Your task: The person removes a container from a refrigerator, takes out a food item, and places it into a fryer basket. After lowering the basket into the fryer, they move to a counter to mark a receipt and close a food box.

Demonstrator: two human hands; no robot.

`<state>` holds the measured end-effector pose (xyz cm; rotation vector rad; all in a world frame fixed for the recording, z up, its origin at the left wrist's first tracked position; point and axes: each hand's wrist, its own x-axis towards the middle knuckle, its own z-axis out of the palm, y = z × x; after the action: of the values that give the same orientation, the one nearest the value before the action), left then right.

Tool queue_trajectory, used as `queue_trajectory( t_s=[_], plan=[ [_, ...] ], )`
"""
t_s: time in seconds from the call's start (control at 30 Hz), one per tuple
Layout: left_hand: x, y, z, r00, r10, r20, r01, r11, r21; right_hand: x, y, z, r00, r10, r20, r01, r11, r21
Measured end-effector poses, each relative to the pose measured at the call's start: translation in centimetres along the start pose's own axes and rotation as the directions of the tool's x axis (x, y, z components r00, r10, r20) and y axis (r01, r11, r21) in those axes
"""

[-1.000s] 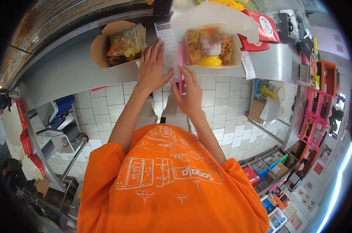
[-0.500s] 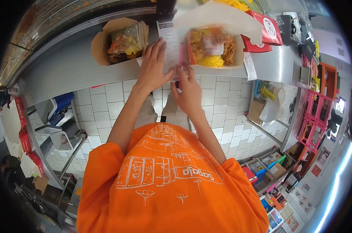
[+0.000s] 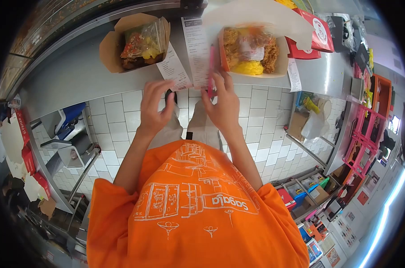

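Two printed receipts lie at the counter's front edge: a long one [image 3: 196,51] in the middle and a shorter, slanted one [image 3: 173,67] to its left. My left hand [image 3: 157,105] is at the lower end of the slanted receipt, its fingers apart and slightly blurred. Beside the long receipt, my right hand [image 3: 223,100] has its fingers round the lower end of a pink pen [image 3: 211,67]. An open box with bagged food [image 3: 117,49] stands on the left. On the right is an open box with fried chicken and yellow food [image 3: 278,73].
The steel counter [image 3: 68,85] runs across the top. Red boxes [image 3: 318,33] and another receipt [image 3: 294,76] are at the right. Below are the tiled floor [image 3: 117,116], a shelf with a plastic bag [image 3: 312,127] and pink crates [image 3: 361,138].
My left hand has moved left and down off the long receipt, uncovering the slanted one. My right hand has shifted slightly right. The view has shifted a little.
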<state>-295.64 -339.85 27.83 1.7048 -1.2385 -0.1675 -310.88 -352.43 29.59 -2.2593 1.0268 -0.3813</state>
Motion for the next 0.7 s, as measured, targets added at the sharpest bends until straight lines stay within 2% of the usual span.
queue_trajectory(
  t_s=[0.1,0.17,0.2,0.27,0.3,0.33,0.4,0.43,0.5,0.53,0.57,0.63,0.67,0.7],
  plan=[
    [-4.2,-1.7,-1.3,0.995,-0.090,-0.046,0.091,0.996,0.019,0.1,-0.2,-0.2,1.000,0.000,-0.020,-0.001,0.999,-0.038],
    [-7.3,-3.6,-1.7,0.919,-0.393,-0.026,0.394,0.917,0.055,-0.1,-0.4,-0.5,1.000,0.011,-0.017,-0.012,0.999,-0.045],
    [-8.9,-4.9,-1.8,0.916,-0.401,-0.027,0.402,0.914,0.059,-0.3,-0.5,-0.6,0.998,0.027,-0.051,-0.029,0.999,-0.031],
    [-11.9,-7.8,-1.6,0.770,-0.634,0.071,0.626,0.773,0.101,-0.5,-0.5,-0.8,0.996,0.041,-0.080,-0.042,0.999,-0.012],
    [-13.3,-9.0,-1.5,0.764,-0.641,0.072,0.634,0.766,0.105,-0.8,-0.5,-1.0,0.989,0.040,-0.145,-0.033,0.998,0.052],
    [-14.7,-10.1,-1.4,0.690,-0.701,0.179,0.673,0.713,0.197,-1.2,-0.3,-1.1,0.976,0.046,-0.211,-0.021,0.993,0.115],
    [-18.6,-13.0,-1.3,0.513,-0.794,0.326,0.718,0.605,0.343,-2.4,0.5,-1.3,0.969,0.070,-0.236,-0.039,0.990,0.134],
    [-20.7,-14.1,-1.4,0.505,-0.799,0.328,0.723,0.599,0.344,-3.0,1.0,-1.5,0.959,0.089,-0.269,-0.050,0.987,0.151],
    [-23.4,-14.5,-1.8,0.364,-0.802,0.473,0.751,0.553,0.360,-4.9,3.1,-1.3,0.967,0.120,-0.225,-0.094,0.988,0.124],
    [-24.1,-13.9,-2.2,0.279,-0.832,0.480,0.772,0.492,0.404,-6.0,4.4,-1.0,0.970,0.151,-0.189,-0.135,0.986,0.096],
    [-24.3,-13.9,-2.4,0.277,-0.834,0.477,0.774,0.487,0.403,-7.1,5.7,-0.6,0.972,0.149,-0.184,-0.133,0.986,0.097],
    [-24.7,-14.5,-2.9,-0.162,-0.806,0.570,0.828,0.203,0.523,-9.1,7.9,0.4,0.941,0.317,-0.121,-0.299,0.943,0.148],
    [-23.8,-14.0,-3.2,-0.215,-0.793,0.569,0.844,0.143,0.517,-9.0,7.8,0.5,0.894,0.442,-0.075,-0.418,0.883,0.214],
    [-24.8,-14.5,-3.4,-0.218,-0.794,0.567,0.843,0.139,0.520,-8.7,7.9,0.7,0.893,0.444,-0.071,-0.421,0.881,0.215]
  ],
)
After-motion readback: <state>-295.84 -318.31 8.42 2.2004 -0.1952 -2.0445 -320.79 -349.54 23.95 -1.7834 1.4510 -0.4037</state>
